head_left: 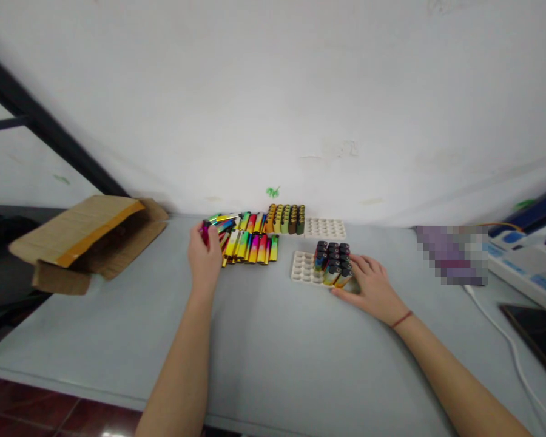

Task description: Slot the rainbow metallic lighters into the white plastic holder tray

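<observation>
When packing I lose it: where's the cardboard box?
Head view, far left: the cardboard box lies at the table edge, left of the loose lighters.

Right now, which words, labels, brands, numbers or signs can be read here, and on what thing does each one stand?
No text can be read anywhere.
Green scribble on the white wall: too small and blurred.
Blue labels on the white device at the right: blurred.
Glossy rainbow-coloured lighters, including the pink lighter in the left hand: no print legible.
Brown cardboard box: no print visible.
</observation>
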A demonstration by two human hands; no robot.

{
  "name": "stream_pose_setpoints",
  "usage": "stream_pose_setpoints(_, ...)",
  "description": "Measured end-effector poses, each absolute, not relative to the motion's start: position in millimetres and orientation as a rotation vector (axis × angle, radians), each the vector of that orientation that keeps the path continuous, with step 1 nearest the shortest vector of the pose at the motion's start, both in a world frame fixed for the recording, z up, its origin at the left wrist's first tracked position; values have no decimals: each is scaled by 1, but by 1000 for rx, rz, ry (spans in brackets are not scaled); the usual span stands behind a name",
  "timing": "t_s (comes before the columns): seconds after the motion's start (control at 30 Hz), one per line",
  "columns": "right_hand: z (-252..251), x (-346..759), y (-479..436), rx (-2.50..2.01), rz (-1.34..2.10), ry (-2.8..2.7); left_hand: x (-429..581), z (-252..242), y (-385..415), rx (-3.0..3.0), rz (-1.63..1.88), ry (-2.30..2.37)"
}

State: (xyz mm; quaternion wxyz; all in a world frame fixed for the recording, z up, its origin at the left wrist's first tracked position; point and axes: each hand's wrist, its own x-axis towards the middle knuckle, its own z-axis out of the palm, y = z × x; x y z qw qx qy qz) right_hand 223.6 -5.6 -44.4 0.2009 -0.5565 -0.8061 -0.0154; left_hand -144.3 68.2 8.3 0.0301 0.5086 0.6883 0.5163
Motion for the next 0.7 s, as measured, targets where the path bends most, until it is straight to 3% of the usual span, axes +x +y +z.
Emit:
stream_pose_setpoints(0.17, -43, 223, -6, -1552, -37, -2251, -87, 7, 54, 1770, 1528, 1714)
stream_pose_setpoints(0.37, -41, 221, -7, -1548, -37, -2248, -35, 1, 30, 1479, 1498, 1257)
stream_pose_setpoints(0.7, -39, 221, -7, -1565, -9, -2249, -15, 1, 20, 940, 1276, 1022)
